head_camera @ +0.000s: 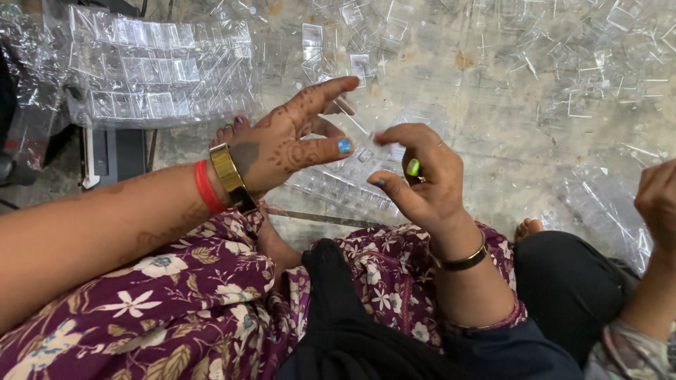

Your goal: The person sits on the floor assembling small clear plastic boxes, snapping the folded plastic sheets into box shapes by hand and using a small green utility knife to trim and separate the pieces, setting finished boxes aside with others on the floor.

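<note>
Both hands hovered with fingers spread, gripping nothing: left hand [285, 144], right hand [422, 179]. The clear plastic tray [345, 184] beneath their fingertips might crack if pressed.

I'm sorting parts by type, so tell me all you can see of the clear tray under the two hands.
The clear tray looks like thin, glossy see-through plastic moulded into rows of small square cells. It lies slanted on the grey floor before the person's knees. The left hand and right hand hover over it; whether they touch it cannot be told.
</note>
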`<move>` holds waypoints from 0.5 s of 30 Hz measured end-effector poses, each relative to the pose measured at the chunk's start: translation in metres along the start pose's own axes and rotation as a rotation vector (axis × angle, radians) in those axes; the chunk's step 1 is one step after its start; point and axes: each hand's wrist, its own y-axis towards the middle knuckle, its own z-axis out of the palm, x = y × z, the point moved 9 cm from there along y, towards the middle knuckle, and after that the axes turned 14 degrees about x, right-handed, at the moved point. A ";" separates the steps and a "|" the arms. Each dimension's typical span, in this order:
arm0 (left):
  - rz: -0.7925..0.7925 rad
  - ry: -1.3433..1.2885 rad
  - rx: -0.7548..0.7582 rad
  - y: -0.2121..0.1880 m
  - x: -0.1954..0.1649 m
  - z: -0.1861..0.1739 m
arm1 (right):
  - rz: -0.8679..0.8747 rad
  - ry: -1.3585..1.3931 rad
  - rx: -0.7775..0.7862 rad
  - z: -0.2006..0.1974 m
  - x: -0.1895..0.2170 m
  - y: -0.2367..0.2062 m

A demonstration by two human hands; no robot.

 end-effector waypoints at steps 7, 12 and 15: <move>-0.054 0.114 -0.007 -0.001 -0.002 0.006 | -0.113 -0.032 0.032 0.004 0.013 -0.002; 0.109 0.422 -0.109 -0.008 -0.033 0.005 | 0.063 0.086 -0.109 -0.008 -0.007 -0.004; 0.211 0.609 -0.162 -0.015 -0.051 0.009 | 0.119 0.196 -0.095 -0.009 -0.017 -0.004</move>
